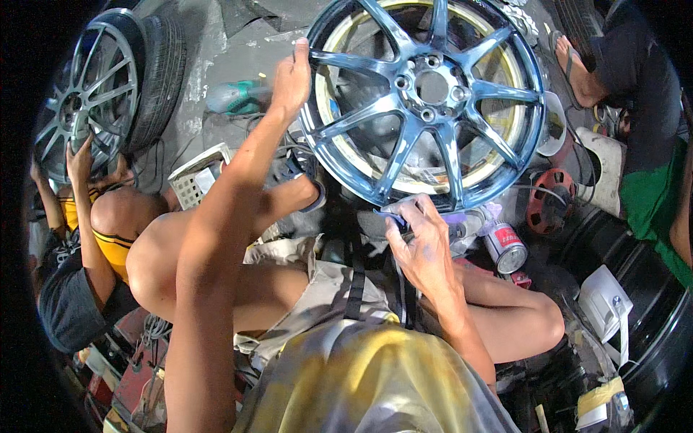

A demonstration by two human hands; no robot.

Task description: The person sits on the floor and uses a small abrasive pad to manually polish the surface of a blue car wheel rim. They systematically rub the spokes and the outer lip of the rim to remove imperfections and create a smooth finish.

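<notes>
"Two hands are on the blue wheel (413, 99). Where does it sit?"

"In front of the seated person, beyond the knees, spoked face turned to the camera. What bears its weight, I can't tell."

"And the fingers?"

"On the left hand (290, 81) they are closed round the wheel's left edge, though partly hidden. On the right hand (422, 245) they are bent, pinching a small blue pad (390, 216) at the near edge. Whether the pad is pressing, I can't say."

"How far along would you put it?"

"Partway, I'd judge. The spokes and outer lip look blue and glossy on this side. Pale streaks run along them, shine or thin patches, I can't tell which. The inner ring (330, 128) is pale yellow, and no tyre is fitted."

"What's left, then?"

"Probably more of the edge, since the pad is right there. How much it has covered doesn't show, and the back is hidden."

"Anything close by?"

"A tin can (504, 247) stands near the right knee, and another person handles a grey wheel (108, 76) off to the left."
</notes>
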